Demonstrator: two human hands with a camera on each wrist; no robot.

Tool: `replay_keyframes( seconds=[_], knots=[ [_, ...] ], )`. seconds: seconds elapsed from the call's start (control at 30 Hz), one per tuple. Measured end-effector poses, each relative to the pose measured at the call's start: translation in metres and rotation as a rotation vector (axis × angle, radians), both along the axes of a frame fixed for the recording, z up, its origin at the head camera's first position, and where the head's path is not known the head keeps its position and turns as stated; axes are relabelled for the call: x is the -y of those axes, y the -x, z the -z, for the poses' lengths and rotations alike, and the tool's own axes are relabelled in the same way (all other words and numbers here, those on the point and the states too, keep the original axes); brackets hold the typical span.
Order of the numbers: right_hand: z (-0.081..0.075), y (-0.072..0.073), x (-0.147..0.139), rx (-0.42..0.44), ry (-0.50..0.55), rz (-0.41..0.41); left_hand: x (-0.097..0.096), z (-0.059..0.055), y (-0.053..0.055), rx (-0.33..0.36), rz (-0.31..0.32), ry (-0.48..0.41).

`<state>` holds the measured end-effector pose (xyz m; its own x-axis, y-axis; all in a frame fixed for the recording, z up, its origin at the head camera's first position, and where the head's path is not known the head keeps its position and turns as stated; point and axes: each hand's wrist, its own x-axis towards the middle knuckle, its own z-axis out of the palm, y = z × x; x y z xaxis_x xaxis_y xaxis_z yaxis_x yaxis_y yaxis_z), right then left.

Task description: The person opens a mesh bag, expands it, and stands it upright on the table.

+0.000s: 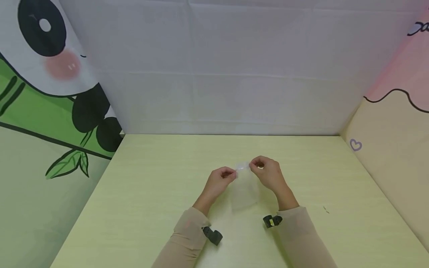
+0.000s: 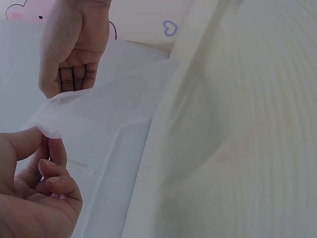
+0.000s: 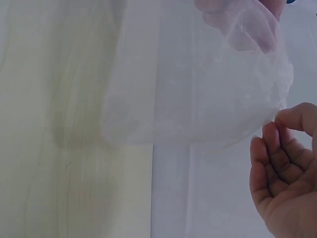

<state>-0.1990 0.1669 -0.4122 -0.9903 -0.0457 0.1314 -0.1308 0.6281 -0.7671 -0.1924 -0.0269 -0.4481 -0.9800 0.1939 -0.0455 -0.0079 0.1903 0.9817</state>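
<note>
A thin see-through plastic bag (image 1: 245, 191) hangs between both hands over the table, its lower end toward the person. My left hand (image 1: 219, 181) pinches one top corner between thumb and forefinger. Opposite it, my right hand (image 1: 268, 174) pinches the other top corner. In the left wrist view the bag (image 2: 119, 99) stretches out from the fingertips toward the tabletop. The right wrist view shows the bag's clear film (image 3: 198, 94) spread wide, with the left hand's fingers showing through it at the top.
The pale wood-grain table (image 1: 151, 178) runs back to a white cloth wall (image 1: 214, 93). Printed panels stand on both sides, a green and white one (image 1: 67, 201) at the left. A small dark mark (image 1: 326, 210) lies on the table right of the right forearm.
</note>
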Motion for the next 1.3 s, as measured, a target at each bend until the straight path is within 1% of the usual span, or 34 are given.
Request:
replay_keyframes(
  seconds=[0.13,0.23,0.4,0.5,0.63,0.77,0.9,0.97,1.0,1.1,1.3],
  knots=[
    [-0.001,0.0,0.0,0.001,0.0,-0.006,-0.001,-0.001,0.0,-0.03,-0.021,0.045],
    [-0.002,-0.001,-0.002,0.016,-0.006,-0.009,-0.001,-0.001,0.0,-0.051,-0.047,0.07],
    [-0.006,-0.005,-0.007,0.041,-0.015,-0.044,0.0,-0.002,0.0,-0.086,-0.093,0.074],
    [-0.008,-0.007,-0.01,0.043,-0.03,-0.068,0.002,-0.002,0.0,-0.113,-0.112,0.058],
    [-0.011,-0.009,-0.015,0.032,-0.038,-0.085,0.003,-0.002,0.0,-0.13,-0.175,0.025],
    [-0.013,-0.009,-0.017,0.024,-0.034,-0.104,0.003,-0.002,-0.001,-0.13,-0.25,-0.015],
    [-0.013,-0.008,-0.017,0.022,-0.032,-0.116,0.001,-0.001,-0.003,-0.112,-0.287,-0.073],
    [-0.013,-0.008,-0.017,0.021,-0.026,-0.115,0.0,0.0,-0.003,-0.096,-0.283,-0.094],
    [-0.014,-0.008,-0.017,0.02,-0.021,-0.115,0.0,0.002,-0.003,-0.094,-0.27,-0.106],
    [-0.016,-0.009,-0.017,0.018,-0.005,-0.115,0.0,0.004,-0.004,-0.117,-0.227,-0.108],
    [-0.016,-0.009,-0.017,0.035,0.038,-0.112,0.001,0.002,-0.006,-0.259,-0.161,-0.078]
  ],
)
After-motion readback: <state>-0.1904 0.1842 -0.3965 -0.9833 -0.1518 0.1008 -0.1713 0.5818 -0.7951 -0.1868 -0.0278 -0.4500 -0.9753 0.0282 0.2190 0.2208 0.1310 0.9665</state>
